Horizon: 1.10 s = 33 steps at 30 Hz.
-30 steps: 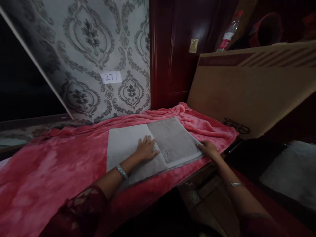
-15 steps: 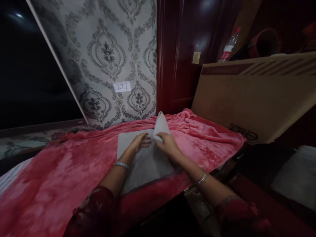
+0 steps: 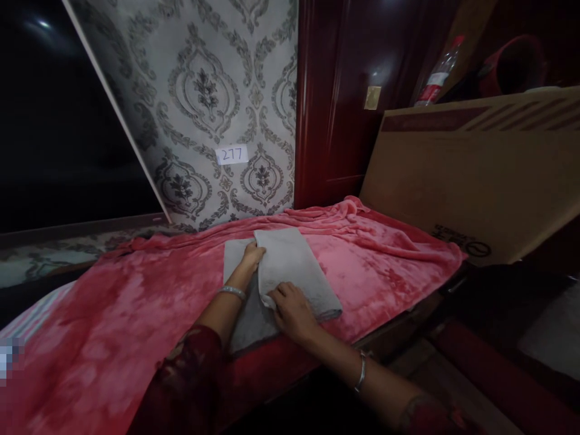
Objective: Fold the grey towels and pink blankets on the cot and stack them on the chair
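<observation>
A grey towel lies folded on a pink fleece blanket spread over a table. My left hand grips the far left corner of the towel's top layer. My right hand holds the near left corner of that same layer, close to the table's front edge. The top layer lies slanted over a lower grey layer that shows on the left, beneath my left wrist.
A large cardboard box leans at the right behind the blanket. Patterned wallpaper with a "277" label stands behind. A dark red wooden door is at the back, a plastic bottle above the box.
My right hand lifted the towel's right half and carried it over to the left. The fold now lies flat, with both hands at its left corners.
</observation>
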### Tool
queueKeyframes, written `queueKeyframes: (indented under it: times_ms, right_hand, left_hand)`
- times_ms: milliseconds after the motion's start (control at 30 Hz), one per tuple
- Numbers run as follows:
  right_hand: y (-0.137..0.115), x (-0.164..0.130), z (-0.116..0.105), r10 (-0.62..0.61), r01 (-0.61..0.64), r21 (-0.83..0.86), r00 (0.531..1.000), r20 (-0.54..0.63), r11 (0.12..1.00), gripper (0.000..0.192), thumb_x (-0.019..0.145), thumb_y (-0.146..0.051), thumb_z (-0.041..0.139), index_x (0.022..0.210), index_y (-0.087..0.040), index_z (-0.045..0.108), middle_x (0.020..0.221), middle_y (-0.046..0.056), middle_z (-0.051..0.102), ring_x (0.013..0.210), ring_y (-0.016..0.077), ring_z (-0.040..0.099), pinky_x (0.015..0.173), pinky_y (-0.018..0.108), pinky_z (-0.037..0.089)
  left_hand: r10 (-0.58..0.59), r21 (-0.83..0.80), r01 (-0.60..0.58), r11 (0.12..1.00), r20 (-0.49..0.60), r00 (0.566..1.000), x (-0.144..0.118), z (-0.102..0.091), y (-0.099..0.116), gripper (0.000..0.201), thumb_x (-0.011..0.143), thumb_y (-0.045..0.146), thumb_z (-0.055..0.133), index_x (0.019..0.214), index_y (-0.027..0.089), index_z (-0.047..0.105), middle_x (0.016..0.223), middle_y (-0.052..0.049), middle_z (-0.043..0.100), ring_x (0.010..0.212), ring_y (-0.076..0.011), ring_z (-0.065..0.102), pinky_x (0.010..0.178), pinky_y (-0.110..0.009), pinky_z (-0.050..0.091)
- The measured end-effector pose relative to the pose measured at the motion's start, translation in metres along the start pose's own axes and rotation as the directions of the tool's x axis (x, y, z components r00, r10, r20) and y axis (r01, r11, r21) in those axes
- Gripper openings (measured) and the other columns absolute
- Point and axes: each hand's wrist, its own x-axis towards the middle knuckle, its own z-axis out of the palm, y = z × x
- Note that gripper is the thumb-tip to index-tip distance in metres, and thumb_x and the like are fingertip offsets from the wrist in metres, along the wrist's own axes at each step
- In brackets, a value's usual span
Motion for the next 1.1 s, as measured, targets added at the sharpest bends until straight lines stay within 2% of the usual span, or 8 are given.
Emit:
queueKeyframes:
  times_ms: [67, 167, 267, 367, 567, 833, 933, 1100]
  right_hand:
    - [-0.003, 0.005, -0.005, -0.041, 0.041, -0.006, 0.998, -0.057, 0.999, 0.032, 0.087, -0.008, 0.060, 0.116, -0.019, 0.067, 0.110, 0.009, 0.063, 0.105, 0.0247, 0.052, 0.089, 0.036, 0.042]
    - [-0.013, 0.010, -0.001, -0.130, 0.130, -0.003, 0.985, -0.111, 0.991, 0.031, 0.089, -0.011, 0.061, 0.119, -0.020, 0.067, 0.108, 0.009, 0.063, 0.102, 0.0244, 0.052, 0.086, 0.037, 0.041]
    - [-0.024, 0.008, 0.018, -0.193, 0.193, -0.014, 0.979, -0.070, 0.981, 0.026, 0.094, -0.015, 0.060, 0.118, -0.020, 0.068, 0.104, 0.008, 0.064, 0.098, 0.0239, 0.052, 0.081, 0.036, 0.041]
    - [-0.029, 0.003, 0.039, -0.219, 0.218, -0.033, 0.975, -0.033, 0.975, 0.020, 0.097, -0.019, 0.058, 0.114, -0.020, 0.069, 0.101, 0.008, 0.064, 0.095, 0.0236, 0.052, 0.078, 0.036, 0.040]
    - [-0.023, -0.006, 0.051, -0.235, 0.234, -0.026, 0.970, -0.057, 0.972, 0.026, 0.099, -0.018, 0.057, 0.121, -0.024, 0.068, 0.102, 0.008, 0.064, 0.095, 0.0227, 0.051, 0.076, 0.035, 0.037]
    - [-0.023, 0.000, 0.043, -0.299, 0.296, -0.037, 0.947, -0.115, 0.954, 0.028, 0.098, -0.017, 0.057, 0.118, -0.030, 0.072, 0.099, 0.007, 0.064, 0.095, 0.0225, 0.049, 0.076, 0.036, 0.035]
    - [-0.024, 0.000, 0.044, -0.310, 0.307, -0.048, 0.947, -0.078, 0.950, 0.023, 0.098, -0.017, 0.058, 0.113, -0.027, 0.073, 0.098, 0.007, 0.064, 0.094, 0.0220, 0.049, 0.076, 0.035, 0.035]
    - [-0.026, -0.006, 0.053, -0.299, 0.297, -0.047, 0.953, -0.047, 0.954, 0.023, 0.098, -0.017, 0.058, 0.115, -0.026, 0.071, 0.101, 0.007, 0.064, 0.096, 0.0219, 0.049, 0.076, 0.035, 0.037]
  left_hand:
    - [0.037, 0.050, -0.034, 0.998, -0.062, 0.997, 0.006, -0.004, 0.006, 0.045, 0.056, 0.018, 0.068, 0.100, 0.013, 0.073, 0.068, -0.001, 0.071, 0.061, -0.0180, 0.063, 0.046, -0.021, 0.037]
    - [0.065, 0.132, -0.049, 0.990, -0.117, 0.991, 0.008, -0.023, 0.009, 0.042, 0.053, 0.015, 0.059, 0.093, 0.014, 0.073, 0.067, 0.000, 0.069, 0.062, -0.0164, 0.061, 0.048, -0.020, 0.037]
    - [0.027, 0.227, 0.004, 0.974, -0.135, 0.990, 0.003, -0.046, 0.003, 0.029, 0.051, 0.015, 0.057, 0.077, 0.014, 0.071, 0.058, 0.000, 0.064, 0.055, -0.0159, 0.058, 0.047, -0.021, 0.036]
    - [-0.027, 0.318, 0.073, 0.945, -0.148, 0.989, 0.000, -0.058, -0.007, 0.013, 0.055, 0.019, 0.061, 0.066, 0.015, 0.066, 0.053, -0.001, 0.060, 0.050, -0.0167, 0.056, 0.046, -0.023, 0.038]
    - [0.002, 0.507, 0.098, 0.856, -0.194, 0.981, 0.012, -0.053, -0.012, 0.025, 0.071, 0.040, 0.070, 0.072, 0.014, 0.069, 0.069, -0.009, 0.071, 0.070, -0.0244, 0.069, 0.059, -0.028, 0.049]
    - [0.114, 0.776, 0.097, 0.623, -0.214, 0.970, 0.016, -0.062, -0.007, 0.029, 0.084, 0.034, 0.062, 0.106, 0.018, 0.073, 0.115, -0.015, 0.075, 0.111, -0.0303, 0.068, 0.087, -0.034, 0.052]
    - [0.080, 0.824, 0.132, 0.551, -0.209, 0.975, 0.015, -0.067, -0.009, 0.028, 0.084, 0.032, 0.061, 0.103, 0.016, 0.074, 0.114, -0.017, 0.075, 0.110, -0.0327, 0.068, 0.087, -0.037, 0.052]
    - [0.010, 0.858, 0.166, 0.486, -0.196, 0.981, 0.020, -0.073, -0.013, 0.023, 0.081, 0.030, 0.062, 0.093, 0.016, 0.076, 0.094, -0.014, 0.078, 0.095, -0.0306, 0.072, 0.076, -0.033, 0.053]
